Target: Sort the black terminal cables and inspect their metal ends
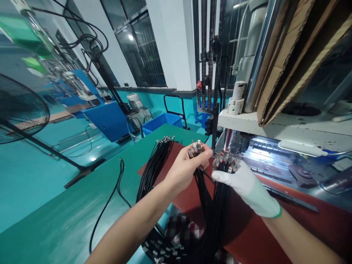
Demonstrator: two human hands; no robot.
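My bare left hand is closed around a small bunch of black cables, just below their metal connector ends. In a white glove, my right hand grips a thicker bunch of black cables near its connectors. The two bunches are side by side, and their cables hang down together toward my lap. More cable ends with silvery connectors lie at the bottom of the view. To the left, another bundle of black cables is laid out on the table.
A green table bears a red-brown mat and a loose black cable. On the right stands a press machine with a lit metal bed and folded cardboard. A blue crate and a fan stand beyond.
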